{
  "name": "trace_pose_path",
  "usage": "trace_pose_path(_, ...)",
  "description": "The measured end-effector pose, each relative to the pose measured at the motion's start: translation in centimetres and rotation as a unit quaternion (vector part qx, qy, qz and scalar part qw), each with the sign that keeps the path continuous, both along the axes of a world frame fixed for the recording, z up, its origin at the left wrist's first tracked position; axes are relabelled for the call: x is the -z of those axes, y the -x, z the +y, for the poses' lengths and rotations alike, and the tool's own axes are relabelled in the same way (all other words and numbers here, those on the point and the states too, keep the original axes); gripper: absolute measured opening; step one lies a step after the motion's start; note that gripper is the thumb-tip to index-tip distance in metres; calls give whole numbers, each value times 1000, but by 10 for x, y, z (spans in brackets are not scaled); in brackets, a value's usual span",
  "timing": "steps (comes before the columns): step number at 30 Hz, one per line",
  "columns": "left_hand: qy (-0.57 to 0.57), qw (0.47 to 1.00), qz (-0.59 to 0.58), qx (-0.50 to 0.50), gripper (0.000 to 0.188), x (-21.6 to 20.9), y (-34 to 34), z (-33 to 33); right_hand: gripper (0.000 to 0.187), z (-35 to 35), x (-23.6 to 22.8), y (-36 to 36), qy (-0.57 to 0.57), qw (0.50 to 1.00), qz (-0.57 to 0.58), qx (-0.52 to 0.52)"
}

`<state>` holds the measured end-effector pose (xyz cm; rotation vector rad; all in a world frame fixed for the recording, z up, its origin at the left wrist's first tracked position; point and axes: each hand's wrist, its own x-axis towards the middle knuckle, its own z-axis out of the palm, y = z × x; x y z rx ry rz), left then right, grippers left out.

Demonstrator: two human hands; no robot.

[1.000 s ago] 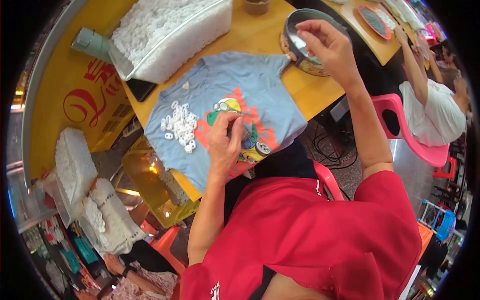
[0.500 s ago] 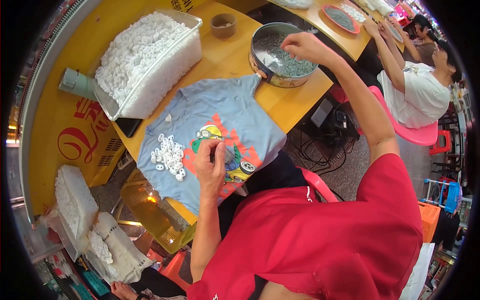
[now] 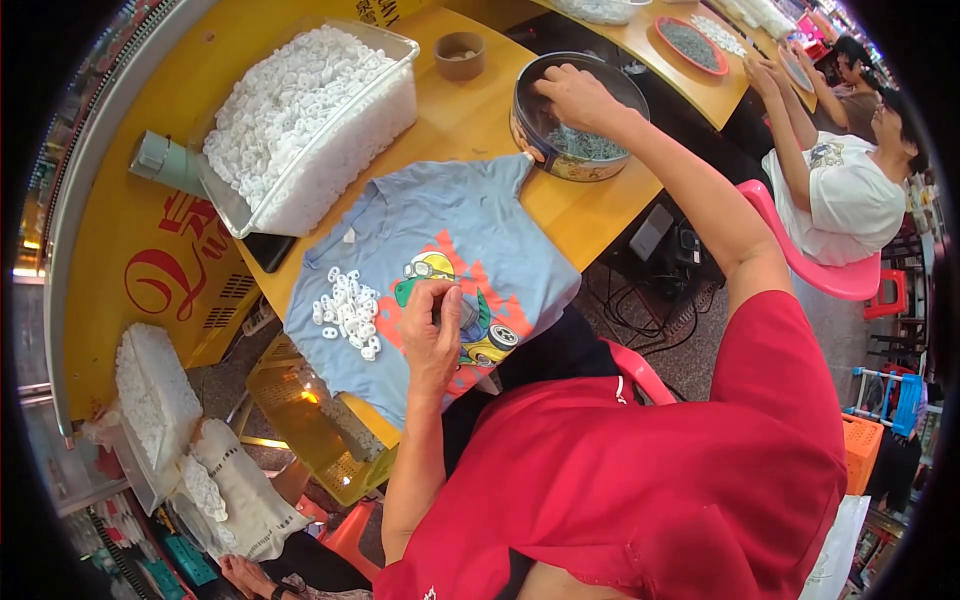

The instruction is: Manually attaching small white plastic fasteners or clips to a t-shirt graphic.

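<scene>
My left hand [image 3: 432, 335] is curled closed over a light blue T-shirt [image 3: 460, 200] with a cartoon print, spread on the table. What its fingers hold, if anything, is hidden. Beside it on the cloth lies a pile of small white plastic pieces with two holes [image 3: 350, 310]. My right hand [image 3: 585, 100] reaches down into a round tin [image 3: 572, 165], fingers bent together by its inner left wall. Small grey metal pieces [image 3: 590, 143], thin and loose, lie in the tin. The fingertips of this hand are partly hidden, so its grip is hard to make out.
A clear bin [image 3: 340, 130] heaped with white pieces stands at the table's back left. A small brown bowl [image 3: 459, 58] is between bin and tin. Yellow crates [image 3: 320, 430] sit below left. At the right a co-worker sits on a pink chair [image 3: 800, 255] by another table.
My right hand has gone down from above the tin into it, toward its left wall. My left hand stays closed over the T-shirt. The whole view has shifted slightly.
</scene>
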<state>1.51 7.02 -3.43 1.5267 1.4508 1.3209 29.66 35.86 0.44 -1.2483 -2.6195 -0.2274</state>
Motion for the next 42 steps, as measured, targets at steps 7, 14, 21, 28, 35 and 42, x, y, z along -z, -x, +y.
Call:
trace_pose_path(7, -14, 1000, -9, -13, 6, -2, -2, 2, 18, 6, -17, -11, 89, 996, 9, -27)
trace_pose_path(14, -15, 999, -28, -12, 6, 1, -2, 1, 21, 5, -50, -21, 149, 983, 102, 28)
trace_pose_path(21, -14, 999, -32, -8, 6, 0, -1, 1, 27, -8, -54, -20, 228, 973, 27, 26)
trace_pose_path(28, -2, 1000, -5, 4, 9, -1, 1, 0, 28, -16, -24, -10, 153, 987, -30, 27)
trace_pose_path(35, -5, 1000, -3, 6, 8, 0, 1, 0, 21, -7, -49, -28, 220, 971, 89, 26)
trace_pose_path(42, -11, 1000, -14, 0, 8, 0, 0, 0, 26, -45, -117, -19, 397, 870, 289, 44)
